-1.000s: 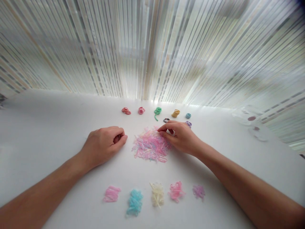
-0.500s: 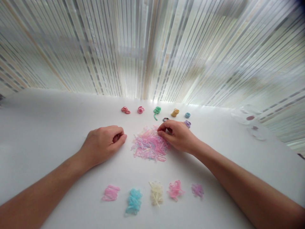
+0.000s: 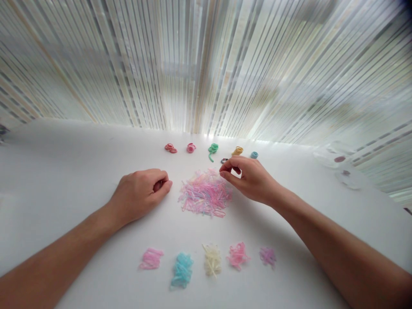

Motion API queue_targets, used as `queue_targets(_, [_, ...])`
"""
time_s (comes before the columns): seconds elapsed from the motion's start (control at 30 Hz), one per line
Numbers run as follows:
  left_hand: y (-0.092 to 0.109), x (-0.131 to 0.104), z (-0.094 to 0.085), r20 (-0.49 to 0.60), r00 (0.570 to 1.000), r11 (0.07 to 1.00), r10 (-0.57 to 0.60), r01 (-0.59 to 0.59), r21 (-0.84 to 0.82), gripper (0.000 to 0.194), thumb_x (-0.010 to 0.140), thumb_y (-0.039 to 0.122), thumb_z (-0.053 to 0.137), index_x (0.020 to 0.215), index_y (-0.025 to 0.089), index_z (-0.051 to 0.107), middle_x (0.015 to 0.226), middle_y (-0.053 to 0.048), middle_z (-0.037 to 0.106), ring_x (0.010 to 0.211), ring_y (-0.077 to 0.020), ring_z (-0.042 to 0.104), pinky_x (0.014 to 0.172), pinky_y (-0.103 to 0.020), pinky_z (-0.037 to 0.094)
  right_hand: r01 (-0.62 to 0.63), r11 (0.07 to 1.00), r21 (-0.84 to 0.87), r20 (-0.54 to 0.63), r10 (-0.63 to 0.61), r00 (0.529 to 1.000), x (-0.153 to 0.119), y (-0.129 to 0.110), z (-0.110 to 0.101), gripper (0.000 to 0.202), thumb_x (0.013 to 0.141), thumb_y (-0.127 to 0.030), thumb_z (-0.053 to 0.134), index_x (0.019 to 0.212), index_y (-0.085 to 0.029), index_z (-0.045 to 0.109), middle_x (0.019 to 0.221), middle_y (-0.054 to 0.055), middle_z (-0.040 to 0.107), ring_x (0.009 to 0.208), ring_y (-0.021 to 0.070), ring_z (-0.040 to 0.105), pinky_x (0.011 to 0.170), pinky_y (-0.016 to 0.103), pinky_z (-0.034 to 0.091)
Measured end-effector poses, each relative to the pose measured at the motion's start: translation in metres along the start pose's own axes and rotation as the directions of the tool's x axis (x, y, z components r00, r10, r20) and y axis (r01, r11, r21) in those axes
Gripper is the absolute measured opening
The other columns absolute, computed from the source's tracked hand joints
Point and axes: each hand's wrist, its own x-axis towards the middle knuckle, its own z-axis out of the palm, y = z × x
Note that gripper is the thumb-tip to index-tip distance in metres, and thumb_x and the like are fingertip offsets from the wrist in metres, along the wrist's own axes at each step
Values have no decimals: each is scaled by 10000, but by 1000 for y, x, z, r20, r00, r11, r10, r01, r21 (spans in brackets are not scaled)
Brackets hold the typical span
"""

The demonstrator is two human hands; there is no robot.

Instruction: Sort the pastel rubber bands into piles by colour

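Note:
A loose heap of small pastel elastic bands (image 3: 206, 195), pink, lilac and pale blue, lies between my hands. My left hand (image 3: 143, 191) rests on the table just left of the heap, fingers curled and thumb against the forefinger; whatever may be inside is hidden. Over the heap's upper right edge, my right hand (image 3: 246, 178) is raised slightly, thumb and forefinger pinched together. Anything in that pinch is too small to make out. Nearer me are sorted piles: pink (image 3: 152, 259), blue (image 3: 182, 270), cream (image 3: 212, 260), coral pink (image 3: 237, 256) and purple (image 3: 268, 256).
Along the back of the white table (image 3: 80, 167) lie coils in red (image 3: 171, 148), pink (image 3: 191, 148), green (image 3: 213, 149), yellow (image 3: 237, 150) and blue (image 3: 254, 155). A dark ring (image 3: 224, 161) is near my right fingertips. Clear plastic pieces (image 3: 337, 159) lie right, before a striped curtain (image 3: 180, 64).
My right hand has lifted off the heap and shifted a little right and up, now covering the purple coil. My left hand has stayed in place.

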Motion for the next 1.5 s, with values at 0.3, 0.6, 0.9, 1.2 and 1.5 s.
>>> queue_targets(0.3, [0,0,-1,-7,1000,1000,6,-6,-7,357,954,493,464,760,227,602,734,-6,663,690,-170,555,659,-341,311,51,998,-46,-16,-52,999,-3,0,-9,119,926,-224,640,848,-212,730,800,27,716,665,152,543,674,296,409])
queue_targets(0.6, [-1,0,0,6,1000,1000,-13,14,-11,357,948,510,458,768,234,595,743,-6,657,705,-178,555,670,-340,305,-69,997,-41,34,70,997,-3,2,-26,178,932,-305,612,813,-216,710,742,17,678,641,154,508,639,320,399])
queue_targets(0.9, [0,1,0,5,1000,1000,-4,4,2,355,948,501,454,760,231,587,741,-5,653,703,-176,548,673,-335,305,-160,972,170,399,80,913,-7,-10,-36,218,924,-387,666,833,-227,783,684,5,664,633,156,550,587,310,408])
queue_targets(1.2, [0,-1,-1,13,1000,1000,-7,7,3,352,962,496,460,778,229,599,759,-7,662,718,-177,555,674,-337,300,-164,984,73,359,127,924,-7,-16,-30,259,960,-396,669,843,-194,780,697,8,632,661,148,511,618,311,375])
queue_targets(1.5, [1,0,-1,4,1000,1000,-14,14,14,341,958,487,467,782,230,605,756,-1,656,718,-171,557,676,-334,307,-174,984,30,321,155,934,-7,-14,-29,242,980,-396,655,866,-208,758,730,11,646,688,166,535,643,329,392])
